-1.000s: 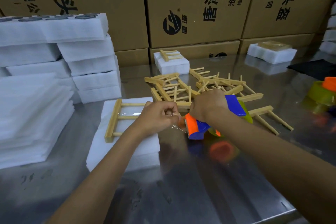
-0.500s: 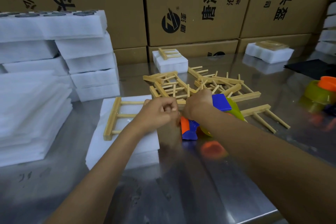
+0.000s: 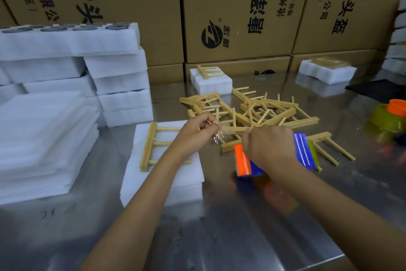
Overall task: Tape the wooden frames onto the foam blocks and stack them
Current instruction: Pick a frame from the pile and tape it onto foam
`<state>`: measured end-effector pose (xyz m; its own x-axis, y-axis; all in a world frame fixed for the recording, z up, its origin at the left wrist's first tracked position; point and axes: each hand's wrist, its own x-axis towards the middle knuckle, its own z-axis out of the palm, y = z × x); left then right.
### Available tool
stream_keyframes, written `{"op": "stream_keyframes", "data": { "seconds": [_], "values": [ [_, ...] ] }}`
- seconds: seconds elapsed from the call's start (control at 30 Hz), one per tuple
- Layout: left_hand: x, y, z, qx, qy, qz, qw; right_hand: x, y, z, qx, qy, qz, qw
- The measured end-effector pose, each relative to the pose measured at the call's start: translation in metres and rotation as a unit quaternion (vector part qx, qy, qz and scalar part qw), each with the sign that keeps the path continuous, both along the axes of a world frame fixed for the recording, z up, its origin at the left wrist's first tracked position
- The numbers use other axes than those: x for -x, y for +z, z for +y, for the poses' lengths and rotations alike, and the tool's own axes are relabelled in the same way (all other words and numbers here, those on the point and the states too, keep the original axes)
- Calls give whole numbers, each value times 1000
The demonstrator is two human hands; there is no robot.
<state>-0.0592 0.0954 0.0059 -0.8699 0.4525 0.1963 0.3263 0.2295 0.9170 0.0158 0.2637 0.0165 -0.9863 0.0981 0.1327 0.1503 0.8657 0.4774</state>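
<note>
Left hand (image 3: pixel 195 132) is pinching the crumpled free end of clear tape (image 3: pixel 216 140) between thumb and fingertips; grip is pressed together on the tape, just right of the near foam block (image 3: pixel 151 185). Right hand (image 3: pixel 269 145) is gripping the tape dispenser (image 3: pixel 242 160) (orange front, blue body), fingers curled round it; dispenser is hovering close above the steel desk (image 3: pixel 219 237), w/ its reflection showing below.

A wooden frame (image 3: pixel 151 145) is lying flat on the near foam block, long rail at left, rungs pointing right; left forearm is crossing over its right part. Whether the tape is touching frame or block: cannot tell.

Loose frame pile (image 3: pixel 248 110) is lying at desk centre, far side of both hands. Far of the pile, a small foam block w/ frame on top (image 3: pixel 211 79). A further foam block (image 3: pixel 327 71) is sitting at far right. Foam stacks (image 3: pixel 72 77) are occupying the left side. Second tape roll (image 3: pixel 384 116), yellow-green w/ orange core, is sitting at right edge. Cardboard boxes (image 3: pixel 237 11) are lining the far side.
</note>
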Motion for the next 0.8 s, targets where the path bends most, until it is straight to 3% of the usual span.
{"op": "stream_keyframes", "data": {
  "seconds": [0.27, 0.5, 0.6, 0.67, 0.73, 0.8],
  "values": [
    [5, -3, 1, 4, 9, -11, 1000, -54, -22, 9, 132, -81, 210, 965],
    [2, 2, 0, -41, -7, -37, 998, -53, -7, 9, 176, -92, 167, 966],
    [3, 3, -2, -44, -14, -34, 998, -37, 10, 11, 219, -49, 153, 963],
    [2, 4, -3, -48, -17, -36, 998, -18, 23, 10, 411, 22, 101, 906],
    [1, 6, -3, -50, -21, -37, 998, 0, 35, 1, 603, 66, -5, 795],
    [1, 6, -3, -54, -19, -41, 998, 14, 42, -10, 647, 90, -73, 753]
  ]
}}
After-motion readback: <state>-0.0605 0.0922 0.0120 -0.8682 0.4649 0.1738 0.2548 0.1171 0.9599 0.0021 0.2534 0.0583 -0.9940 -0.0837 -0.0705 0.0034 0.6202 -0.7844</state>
